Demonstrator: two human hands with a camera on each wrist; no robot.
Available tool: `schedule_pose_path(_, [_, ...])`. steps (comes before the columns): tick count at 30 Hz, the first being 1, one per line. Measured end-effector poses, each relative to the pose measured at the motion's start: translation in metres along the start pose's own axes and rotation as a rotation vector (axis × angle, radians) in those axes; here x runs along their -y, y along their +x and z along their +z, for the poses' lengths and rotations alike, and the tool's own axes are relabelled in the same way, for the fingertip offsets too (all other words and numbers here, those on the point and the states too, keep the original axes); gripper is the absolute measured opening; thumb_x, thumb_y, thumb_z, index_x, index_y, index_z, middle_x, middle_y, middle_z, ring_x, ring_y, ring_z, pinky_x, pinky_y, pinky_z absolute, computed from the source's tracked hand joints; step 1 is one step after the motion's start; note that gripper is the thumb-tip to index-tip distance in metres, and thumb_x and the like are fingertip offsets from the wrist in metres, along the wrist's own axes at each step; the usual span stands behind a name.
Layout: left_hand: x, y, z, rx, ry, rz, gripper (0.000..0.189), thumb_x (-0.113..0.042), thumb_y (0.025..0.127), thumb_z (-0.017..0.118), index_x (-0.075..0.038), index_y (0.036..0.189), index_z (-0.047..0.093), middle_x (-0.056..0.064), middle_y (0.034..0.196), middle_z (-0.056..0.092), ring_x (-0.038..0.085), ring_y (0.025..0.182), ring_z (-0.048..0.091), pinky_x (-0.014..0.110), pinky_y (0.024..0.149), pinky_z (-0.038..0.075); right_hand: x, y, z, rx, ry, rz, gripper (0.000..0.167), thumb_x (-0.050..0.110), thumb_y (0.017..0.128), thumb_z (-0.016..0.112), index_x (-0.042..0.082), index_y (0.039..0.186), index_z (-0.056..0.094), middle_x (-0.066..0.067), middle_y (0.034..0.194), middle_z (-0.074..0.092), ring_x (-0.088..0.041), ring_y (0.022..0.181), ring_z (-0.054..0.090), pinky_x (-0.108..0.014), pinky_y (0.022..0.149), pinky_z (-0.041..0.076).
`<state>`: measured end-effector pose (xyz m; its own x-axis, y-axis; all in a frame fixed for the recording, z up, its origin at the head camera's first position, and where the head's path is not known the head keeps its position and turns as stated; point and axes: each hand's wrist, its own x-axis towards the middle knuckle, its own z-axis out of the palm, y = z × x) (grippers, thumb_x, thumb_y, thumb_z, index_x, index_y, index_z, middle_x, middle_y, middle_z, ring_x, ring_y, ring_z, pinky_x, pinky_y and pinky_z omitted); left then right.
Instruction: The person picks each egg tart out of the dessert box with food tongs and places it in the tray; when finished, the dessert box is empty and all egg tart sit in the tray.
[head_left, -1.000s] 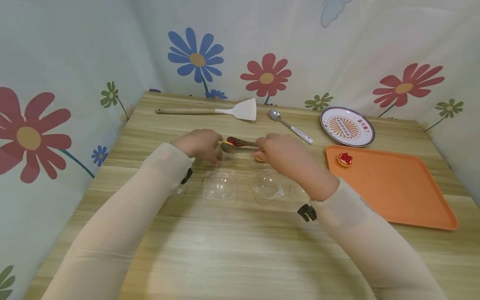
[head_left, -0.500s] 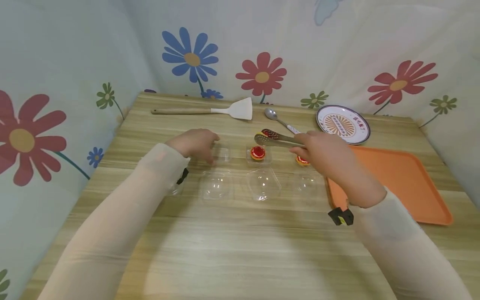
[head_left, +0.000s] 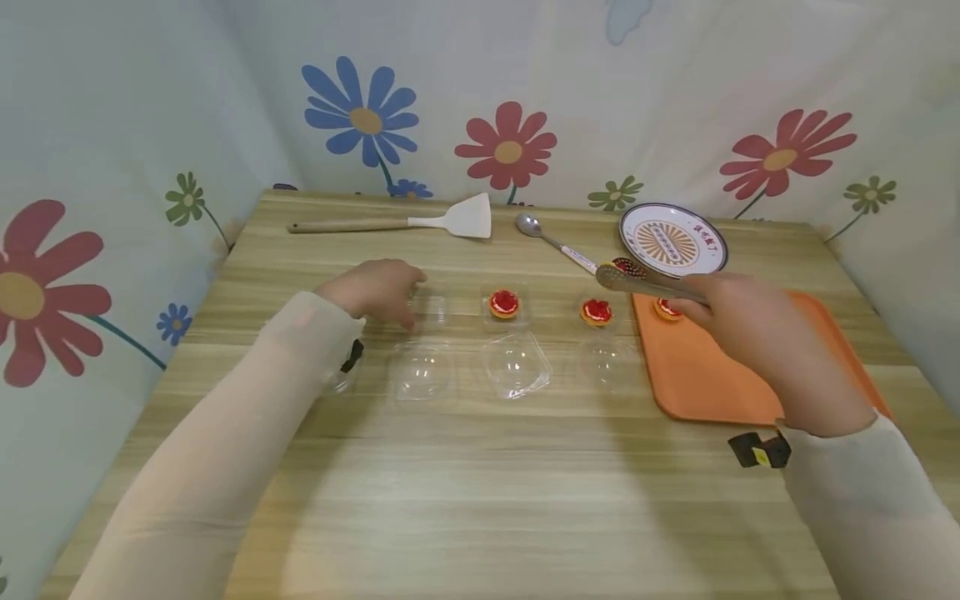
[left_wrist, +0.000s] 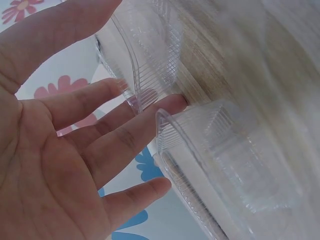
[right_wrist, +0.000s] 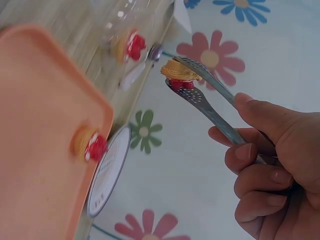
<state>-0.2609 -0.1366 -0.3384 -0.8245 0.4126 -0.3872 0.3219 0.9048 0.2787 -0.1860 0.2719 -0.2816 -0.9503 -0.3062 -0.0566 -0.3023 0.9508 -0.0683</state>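
Observation:
My right hand (head_left: 757, 333) grips metal tongs (right_wrist: 207, 111) with perforated ends, which pinch a small tart (right_wrist: 177, 71) with a red topping, tipped topping-down in the right wrist view. In the head view the tongs overlap the plate's near edge, beyond the orange tray. My left hand (head_left: 375, 290) has its fingers spread beside the clear plastic boxes (left_wrist: 250, 155), fingertips right at their rims. One red-topped tart (head_left: 504, 304) sits in the middle box and another tart (head_left: 597, 312) in the box to its right. A further tart (right_wrist: 92, 145) lies on the tray.
The orange tray (head_left: 697, 392) is at the right, with a patterned round plate (head_left: 708, 260) behind it. Along the back lie a white-headed spatula (head_left: 468, 218) and a spoon (head_left: 551, 240). Clear domed lids (head_left: 517, 367) stand open toward the front of the boxes.
My right hand has moved right with the tongs and pinched tart, from beside the left hand to near the plate. My left hand stays by the boxes. The view has shifted slightly.

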Motion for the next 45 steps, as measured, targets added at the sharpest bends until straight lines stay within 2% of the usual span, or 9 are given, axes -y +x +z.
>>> schedule_pose_path(3, [0.001, 0.001, 0.001, -0.002, 0.008, -0.001, 0.078, -0.02, 0.082, 0.078, 0.003, 0.147, 0.041, 0.021, 0.142, 0.052, 0.039, 0.13, 0.048, 0.053, 0.108, 0.038, -0.016, -0.011, -0.001, 0.001, -0.009, 0.052, 0.047, 0.039, 0.1, 0.058, 0.007, 0.134, 0.059, -0.027, 0.112, 0.065, -0.045, 0.097, 0.062, -0.063, 0.08, 0.048])
schedule_pose_path(7, [-0.002, 0.0, 0.0, -0.003, 0.012, -0.002, 0.077, -0.02, 0.083, 0.078, 0.003, 0.147, 0.042, 0.021, 0.142, 0.052, 0.039, 0.129, 0.049, 0.053, 0.107, 0.039, -0.039, -0.025, -0.003, -0.025, -0.006, 0.097, 0.045, 0.042, 0.101, 0.055, 0.005, 0.124, 0.064, -0.019, 0.097, 0.068, -0.04, 0.088, 0.063, -0.059, 0.075, 0.049])
schedule_pose_path(14, [-0.002, 0.0, 0.0, 0.001, 0.008, -0.004, 0.077, -0.02, 0.084, 0.078, 0.003, 0.147, 0.041, 0.022, 0.143, 0.051, 0.04, 0.131, 0.047, 0.054, 0.108, 0.037, -0.077, -0.036, 0.006, -0.093, -0.074, 0.146, 0.041, 0.03, 0.099, 0.061, -0.005, 0.121, 0.064, -0.025, 0.091, 0.068, -0.043, 0.08, 0.062, -0.061, 0.072, 0.049])
schedule_pose_path(17, [-0.002, 0.001, 0.001, 0.001, 0.003, -0.001, 0.077, -0.02, 0.084, 0.078, 0.003, 0.147, 0.041, 0.022, 0.143, 0.05, 0.04, 0.131, 0.047, 0.054, 0.108, 0.037, -0.089, -0.042, 0.012, -0.113, -0.076, 0.147, 0.03, 0.026, 0.098, 0.064, -0.005, 0.098, 0.064, -0.013, 0.067, 0.059, -0.031, 0.062, 0.054, -0.047, 0.057, 0.047])
schedule_pose_path(20, [-0.001, 0.002, 0.001, -0.002, 0.004, 0.006, 0.076, -0.02, 0.084, 0.078, 0.003, 0.147, 0.042, 0.022, 0.142, 0.052, 0.04, 0.13, 0.048, 0.054, 0.108, 0.038, -0.099, -0.046, 0.017, -0.129, -0.082, 0.136, 0.029, 0.022, 0.097, 0.065, -0.002, 0.082, 0.057, -0.003, 0.057, 0.045, -0.023, 0.053, 0.044, -0.038, 0.049, 0.036])
schedule_pose_path(24, [0.0, 0.003, 0.001, -0.002, -0.002, 0.008, 0.077, -0.02, 0.084, 0.078, 0.003, 0.147, 0.041, 0.022, 0.142, 0.051, 0.04, 0.13, 0.048, 0.054, 0.108, 0.038, -0.107, -0.05, 0.021, -0.15, -0.119, 0.112, 0.029, 0.018, 0.096, 0.066, -0.004, 0.079, 0.058, -0.001, 0.052, 0.042, -0.021, 0.048, 0.043, -0.038, 0.047, 0.035])
schedule_pose_path(31, [0.001, 0.002, 0.002, -0.006, -0.005, 0.007, 0.077, -0.021, 0.083, 0.079, 0.003, 0.147, 0.042, 0.022, 0.142, 0.051, 0.04, 0.13, 0.047, 0.054, 0.107, 0.038, -0.117, -0.052, 0.028, -0.098, -0.139, 0.216, 0.031, 0.019, 0.096, 0.065, -0.004, 0.077, 0.055, -0.006, 0.054, 0.044, -0.023, 0.048, 0.046, -0.043, 0.046, 0.04])
schedule_pose_path(35, [0.0, 0.002, 0.002, -0.007, -0.013, 0.0, 0.077, -0.021, 0.083, 0.079, 0.004, 0.147, 0.042, 0.023, 0.143, 0.051, 0.04, 0.131, 0.046, 0.054, 0.108, 0.037, -0.123, -0.053, 0.034, -0.105, -0.15, 0.219, 0.032, 0.017, 0.097, 0.064, 0.0, 0.072, 0.051, -0.008, 0.054, 0.042, -0.024, 0.046, 0.045, -0.041, 0.042, 0.038])
schedule_pose_path(45, [-0.002, 0.001, 0.001, -0.01, -0.014, -0.005, 0.077, -0.02, 0.083, 0.079, 0.004, 0.146, 0.042, 0.023, 0.143, 0.05, 0.041, 0.132, 0.045, 0.055, 0.109, 0.035, -0.125, -0.05, 0.035, 0.005, -0.113, 0.299, 0.033, 0.025, 0.102, 0.057, -0.002, 0.083, 0.056, -0.011, 0.06, 0.052, -0.029, 0.053, 0.052, -0.047, 0.047, 0.043])
